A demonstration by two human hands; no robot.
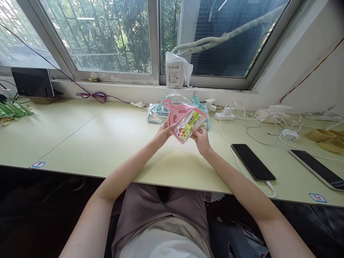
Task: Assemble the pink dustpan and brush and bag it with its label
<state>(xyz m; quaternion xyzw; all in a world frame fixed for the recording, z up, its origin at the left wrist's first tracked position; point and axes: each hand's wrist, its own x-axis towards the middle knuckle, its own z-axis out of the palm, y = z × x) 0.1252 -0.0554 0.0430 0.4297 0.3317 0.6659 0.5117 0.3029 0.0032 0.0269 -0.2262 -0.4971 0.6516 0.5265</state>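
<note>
- Windows point(113, 36) fill the far side, with greenery behind the left panes and a pale pipe crossing the right one.
- The pale yellow-green table point(80, 143) stretches left to right before me, its near edge just above my lap.
- A dark screen point(32, 82) stands at the far left, near some green stalks point(16, 108).
- Teal wrapped packs point(157, 114) lie at the far middle, partly hidden behind what I hold.
- The pink dustpan set point(177, 109) is over the middle of the table, tilted, its handle toward the far left; white bristles and a printed label point(191, 124) face me.
- A white-edged device point(319, 168) lies flat at the near right.
- My left hand point(163, 134) grips the set's left edge, thumb on the front.
- My right hand point(201, 140) pinches its near right edge, thumb by the label, the other fingers partly hidden.
- A black phone point(253, 162) lies right of my right hand, a white cable at its near end.
- A coiled dark cable point(92, 96) rests at the far left.
</note>
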